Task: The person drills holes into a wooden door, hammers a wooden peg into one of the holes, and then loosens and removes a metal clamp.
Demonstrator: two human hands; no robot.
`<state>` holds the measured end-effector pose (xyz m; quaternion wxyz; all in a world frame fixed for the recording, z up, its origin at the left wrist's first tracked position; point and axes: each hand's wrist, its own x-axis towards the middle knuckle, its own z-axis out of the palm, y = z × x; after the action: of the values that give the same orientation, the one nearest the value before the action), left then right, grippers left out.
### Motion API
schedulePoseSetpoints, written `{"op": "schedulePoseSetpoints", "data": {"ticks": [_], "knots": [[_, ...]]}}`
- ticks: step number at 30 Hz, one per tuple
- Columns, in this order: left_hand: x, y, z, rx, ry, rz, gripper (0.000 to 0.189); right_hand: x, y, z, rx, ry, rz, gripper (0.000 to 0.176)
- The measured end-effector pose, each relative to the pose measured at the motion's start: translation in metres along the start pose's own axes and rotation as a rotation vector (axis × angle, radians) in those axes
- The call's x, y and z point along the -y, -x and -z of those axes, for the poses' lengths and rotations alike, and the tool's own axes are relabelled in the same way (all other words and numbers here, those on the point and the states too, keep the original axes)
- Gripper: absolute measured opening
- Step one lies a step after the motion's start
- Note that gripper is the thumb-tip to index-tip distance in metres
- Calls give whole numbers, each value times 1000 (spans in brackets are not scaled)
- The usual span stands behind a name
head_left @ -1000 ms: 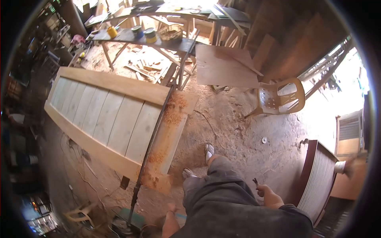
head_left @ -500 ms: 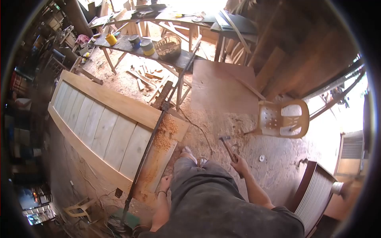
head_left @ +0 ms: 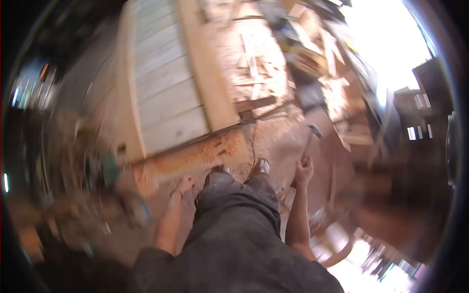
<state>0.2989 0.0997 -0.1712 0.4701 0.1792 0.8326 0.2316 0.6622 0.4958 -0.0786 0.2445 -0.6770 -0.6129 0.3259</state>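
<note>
My right hand point(head_left: 304, 171) is wrapped round the handle of a hammer point(head_left: 308, 145), its dark head pointing up and away from me. My left hand point(head_left: 185, 184) hangs beside my left leg with its fingers curled in. Whether anything is inside those fingers is hidden by blur. Just beyond it lies a wooden panel point(head_left: 168, 83) with pale slats in a lighter brown frame. A long dark bar clamp point(head_left: 195, 140) runs across the panel's near end. Wood shavings point(head_left: 222, 150) cover the board beside the clamp.
Wood offcuts point(head_left: 254, 63) lie on the dusty floor past the panel. A blurred workbench point(head_left: 359, 63) stands at upper right. A brown sheet point(head_left: 320, 166) is on my right, with a plastic chair point(head_left: 337, 239) close behind my right arm. My feet point(head_left: 262, 166) are near the panel's end.
My view has swung to the right, so the panel now points away from me and the chair sits lower right. The hammer stays in my right hand, held more upright in view.
</note>
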Motion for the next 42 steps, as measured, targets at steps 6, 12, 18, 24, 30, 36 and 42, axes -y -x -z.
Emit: {"op": "schedulePoseSetpoints", "data": {"ticks": [6,12,18,24,30,36,42], "knots": [[-19,119,-82,-507,414,346,39,-33,-106,-17,141,231,193,64],[39,210,-259,-422,432,467,37,-47,-104,-9,273,678,377,63],[122,246,-384,-382,437,489,47,-17,-52,-37,331,506,799,57],[210,263,-376,-469,821,546,60,-5,41,-98,458,281,1066,48],[272,329,-257,-717,891,541,50,-43,197,-126,654,371,850,36],[373,362,-169,-994,1092,237,30,-34,351,-163,944,367,619,29],[485,324,-128,-658,690,281,25,2,375,-244,1060,312,377,18]]}}
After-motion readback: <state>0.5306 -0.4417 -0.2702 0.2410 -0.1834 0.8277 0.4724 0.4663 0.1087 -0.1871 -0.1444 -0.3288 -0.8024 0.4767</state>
